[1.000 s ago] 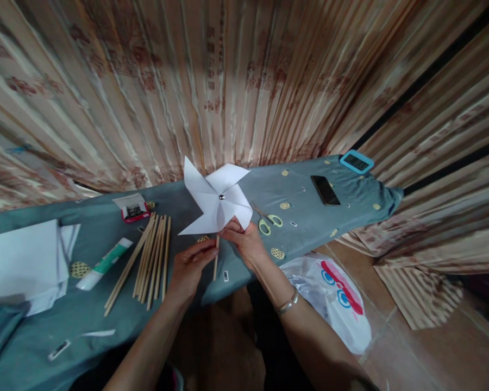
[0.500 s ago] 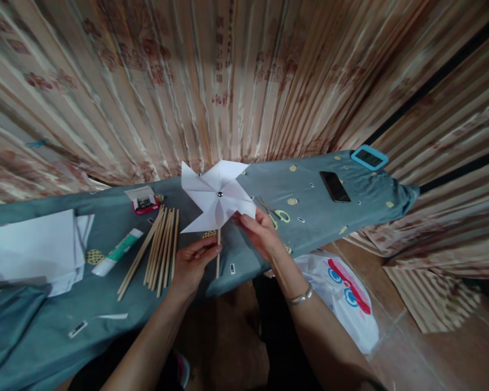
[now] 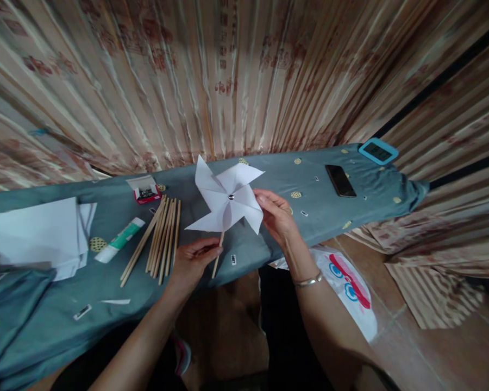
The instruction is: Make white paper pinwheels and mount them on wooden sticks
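A white paper pinwheel (image 3: 214,203) with a shiny round-headed pin (image 3: 231,197) at its centre faces me above the cloth. Its thin wooden stick (image 3: 215,267) slants down and is pinched between the thumb and fingers of my left hand (image 3: 189,266). My right hand (image 3: 280,220) is at the pinwheel's right side, thumb and forefinger closed at a blade's edge; its other fingers are curled. Left of my left hand lie several loose wooden sticks (image 3: 158,239). The scissors are mostly hidden behind my right hand.
A glue stick (image 3: 120,240), an open red box of pins (image 3: 146,194) and white paper sheets (image 3: 32,231) lie on the left. Farther right are a phone (image 3: 340,180) and a blue-framed digital clock (image 3: 378,151). Below the table's edge, a white plastic bag (image 3: 369,320) rests on the floor.
The pinwheel's blades have turned and its stick now leans. My right hand has moved right and slightly up, from the lower right blade to the right side. The view has shifted slightly.
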